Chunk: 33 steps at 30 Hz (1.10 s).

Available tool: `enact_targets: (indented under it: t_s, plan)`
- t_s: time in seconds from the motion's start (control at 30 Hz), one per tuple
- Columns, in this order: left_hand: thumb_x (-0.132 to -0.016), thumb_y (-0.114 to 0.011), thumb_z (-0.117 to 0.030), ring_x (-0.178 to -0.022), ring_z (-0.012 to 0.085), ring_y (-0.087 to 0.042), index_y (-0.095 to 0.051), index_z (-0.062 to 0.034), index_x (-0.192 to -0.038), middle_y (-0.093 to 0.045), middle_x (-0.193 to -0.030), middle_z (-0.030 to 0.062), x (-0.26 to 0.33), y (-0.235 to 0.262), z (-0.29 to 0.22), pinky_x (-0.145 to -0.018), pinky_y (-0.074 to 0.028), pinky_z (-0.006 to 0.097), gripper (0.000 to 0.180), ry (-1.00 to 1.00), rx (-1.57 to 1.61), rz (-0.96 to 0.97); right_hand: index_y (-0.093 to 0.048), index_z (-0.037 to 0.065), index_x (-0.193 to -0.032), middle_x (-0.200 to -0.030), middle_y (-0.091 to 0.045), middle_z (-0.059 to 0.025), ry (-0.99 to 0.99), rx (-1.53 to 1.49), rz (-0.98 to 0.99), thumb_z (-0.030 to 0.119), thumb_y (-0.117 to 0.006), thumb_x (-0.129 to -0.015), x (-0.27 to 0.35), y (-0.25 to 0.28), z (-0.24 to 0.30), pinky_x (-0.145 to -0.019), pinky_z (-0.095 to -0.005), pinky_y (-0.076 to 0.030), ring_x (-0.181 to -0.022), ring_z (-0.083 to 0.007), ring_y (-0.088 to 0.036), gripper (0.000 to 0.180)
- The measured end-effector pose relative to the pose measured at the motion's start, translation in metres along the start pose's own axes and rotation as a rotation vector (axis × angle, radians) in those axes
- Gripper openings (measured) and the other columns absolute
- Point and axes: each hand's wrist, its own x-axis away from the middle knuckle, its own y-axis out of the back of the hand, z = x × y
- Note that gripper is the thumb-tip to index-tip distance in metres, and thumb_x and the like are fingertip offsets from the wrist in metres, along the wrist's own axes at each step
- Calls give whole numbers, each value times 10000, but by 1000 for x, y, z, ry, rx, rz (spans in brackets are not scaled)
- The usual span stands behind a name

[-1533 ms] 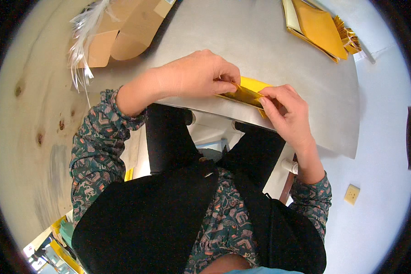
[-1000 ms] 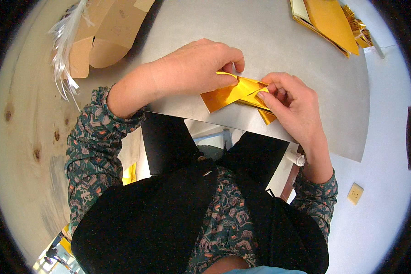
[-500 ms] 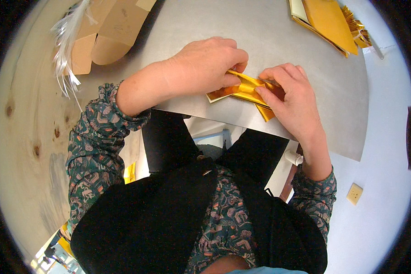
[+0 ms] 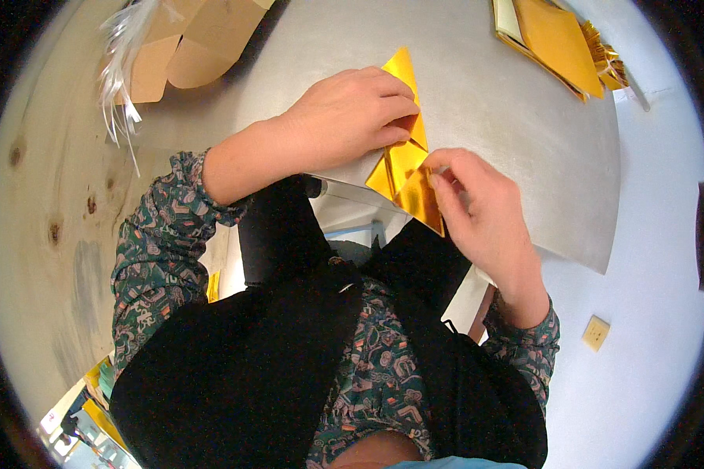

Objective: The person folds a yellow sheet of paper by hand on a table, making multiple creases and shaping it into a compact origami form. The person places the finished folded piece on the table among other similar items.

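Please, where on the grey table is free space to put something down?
The grey table is bare between the folded gold paper and the stack of gold sheets. It is crowded at the near edge, where left hand and right hand work the paper.

gold paper (image 4: 405, 168) middle under left hand (image 4: 352, 117), yellow stack (image 4: 555, 39) cut off at rim

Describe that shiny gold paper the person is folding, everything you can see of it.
The gold paper is a glossy, foil-like sheet folded into pointed, triangular flaps with sharp creases. It lies at the near edge of the grey table, one tip pointing away, another overhanging the edge. The left hand presses its upper part flat; the right hand pinches its lower flap.
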Motion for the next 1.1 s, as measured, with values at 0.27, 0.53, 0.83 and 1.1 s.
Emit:
enact_targets:
  t_s: [0.27,0.53,0.83,1.1]
  plan:
    - [-928,-722,-237,-1290,293,-605,-692,-91,-1280,-672,-1346,74,-1,-4,49,-1091,-491,408,382,-117,92,-23,-674,24,-1123,-1208,-700,-125,307,144,125,-14,-610,-902,-3,0,-7,-973,-387,-529,-1122,-309,-639,233]
    - [-972,-668,-269,-1351,291,-557,-678,-89,-1312,-635,-1403,89,-22,-9,56,-1149,-425,433,385,-113,144,20,-706,61,-1179,-1303,-668,-85,387,215,84,19,-653,-813,-1,-1,-20,-1044,-414,-485,-1247,-289,-582,371]
    - [-960,-675,-378,-1503,246,-389,-554,-142,-1470,-524,-1539,58,-1,-10,46,-1228,-228,604,575,-25,-5,64,-708,89,-1209,-1354,-654,-72,397,223,72,46,-675,-818,-1,-7,-27,-1025,-428,-482,-1263,-282,-578,395]
    - [-948,-683,-409,-1522,230,-360,-523,-152,-1498,-512,-1557,34,3,-13,42,-1219,-227,603,628,5,-90,46,-695,102,-1247,-1369,-651,-59,389,217,84,50,-684,-819,-1,-7,-27,-1026,-423,-474,-1259,-276,-578,431]
